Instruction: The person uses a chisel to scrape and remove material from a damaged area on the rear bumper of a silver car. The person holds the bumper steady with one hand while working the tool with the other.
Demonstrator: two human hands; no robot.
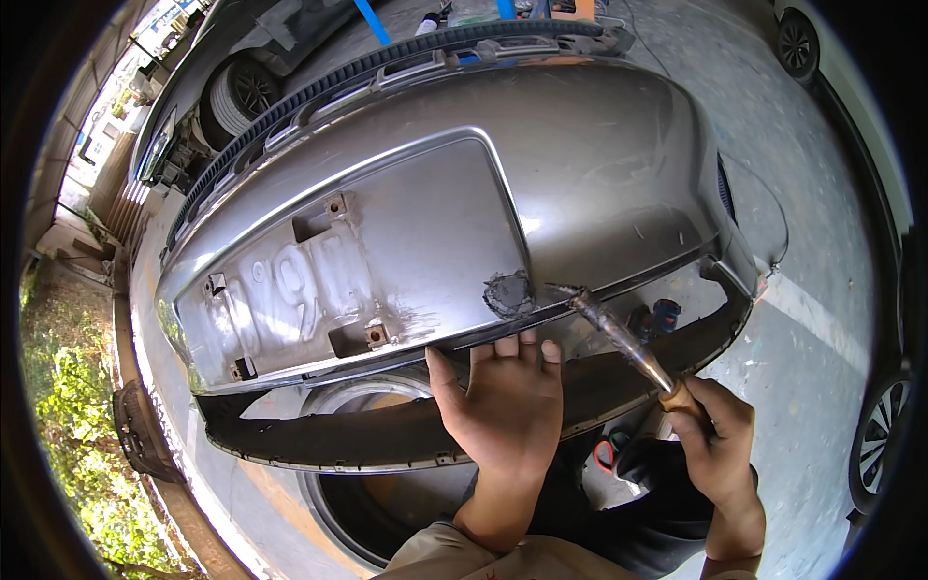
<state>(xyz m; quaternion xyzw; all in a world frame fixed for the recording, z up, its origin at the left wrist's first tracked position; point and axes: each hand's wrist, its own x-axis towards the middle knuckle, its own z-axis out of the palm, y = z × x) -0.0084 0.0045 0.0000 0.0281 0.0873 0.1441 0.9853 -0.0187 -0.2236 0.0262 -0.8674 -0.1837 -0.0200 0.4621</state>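
Observation:
A grey-brown car bumper (619,145) lies across the view in front of me, with a recessed plate area (425,213). At the recess's lower right corner is a rough dark patch (509,294). My right hand (715,435) is closed round the wooden handle of a soldering iron (623,333), whose metal shaft slants up left. Its bent, darkened tip is just right of the patch; contact cannot be made out. My left hand (507,416) is palm up, fingers stretched out, fingertips at the bumper's lower edge below the patch.
Below the bumper lies a tyre (353,517) on the grey floor. Red-handled tools (606,451) rest near my legs. Behind the bumper stands a partly dismantled car (280,39). A pale car (889,145) is at the right, and green plants (82,416) grow at the left.

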